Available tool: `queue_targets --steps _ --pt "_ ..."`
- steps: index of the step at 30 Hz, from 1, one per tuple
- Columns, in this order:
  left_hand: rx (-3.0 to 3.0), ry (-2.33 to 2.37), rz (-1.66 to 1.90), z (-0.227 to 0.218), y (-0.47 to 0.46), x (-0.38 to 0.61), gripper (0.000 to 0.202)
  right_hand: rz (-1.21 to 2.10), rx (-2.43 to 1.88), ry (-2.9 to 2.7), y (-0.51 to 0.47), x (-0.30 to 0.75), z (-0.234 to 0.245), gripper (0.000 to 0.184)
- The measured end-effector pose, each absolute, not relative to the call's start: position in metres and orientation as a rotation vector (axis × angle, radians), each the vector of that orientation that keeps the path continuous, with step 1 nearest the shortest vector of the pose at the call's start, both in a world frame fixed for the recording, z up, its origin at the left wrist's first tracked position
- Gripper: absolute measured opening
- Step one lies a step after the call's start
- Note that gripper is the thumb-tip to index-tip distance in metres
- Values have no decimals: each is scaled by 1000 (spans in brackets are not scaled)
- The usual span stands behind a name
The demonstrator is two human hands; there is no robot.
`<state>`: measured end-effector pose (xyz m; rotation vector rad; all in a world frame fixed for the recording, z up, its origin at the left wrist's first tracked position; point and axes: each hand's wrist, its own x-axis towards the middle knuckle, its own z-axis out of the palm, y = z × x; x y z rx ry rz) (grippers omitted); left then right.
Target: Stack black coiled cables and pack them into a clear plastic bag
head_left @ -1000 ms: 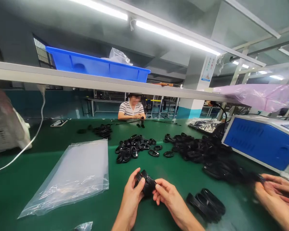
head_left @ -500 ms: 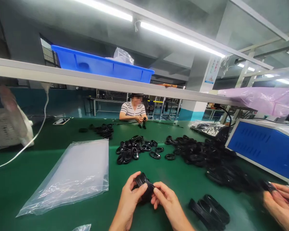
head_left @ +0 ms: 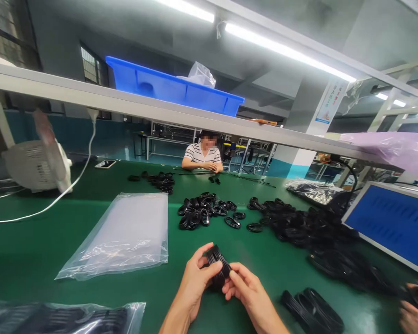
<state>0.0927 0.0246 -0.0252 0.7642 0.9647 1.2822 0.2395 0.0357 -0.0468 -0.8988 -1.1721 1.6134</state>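
Observation:
Both my hands hold one stack of black rubber rings (head_left: 218,263) just above the green table (head_left: 35,241). My left hand (head_left: 195,283) wraps the stack's left side with the thumb on top. My right hand (head_left: 245,287) pinches its right edge with curled fingers. A small heap of loose black rings (head_left: 202,209) lies beyond my hands. A second stack of rings (head_left: 311,310) lies on the table right of my right hand.
A clear plastic bag (head_left: 125,234) lies flat at left; another bag holding dark rings (head_left: 62,319) is at the bottom left. A large ring pile (head_left: 320,236) spreads toward a blue machine (head_left: 393,227). A co-worker's hand (head_left: 414,313) shows at the right edge. A person (head_left: 202,157) sits opposite. A fan (head_left: 38,162) stands far left.
The view has swung left and down a little; a bag of rings entered at bottom left. My hands keep the ring stack, turned slightly between the fingers. The co-worker's hand has slid toward the right edge.

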Motion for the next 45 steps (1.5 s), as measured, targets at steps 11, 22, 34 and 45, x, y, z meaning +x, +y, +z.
queue_targets --steps 11,22,34,45 --pt "754 1001 1345 -29 25 93 64 1623 -941 -1175 34 237 -38 40" --pt "709 1009 1400 -31 27 100 59 1624 -916 -1109 33 236 -41 36" --pt "666 1039 1431 -27 28 102 63 1631 -882 -1127 42 238 -55 44" --pt "584 871 1372 -31 27 98 64 1720 -818 -1154 44 242 -60 42"
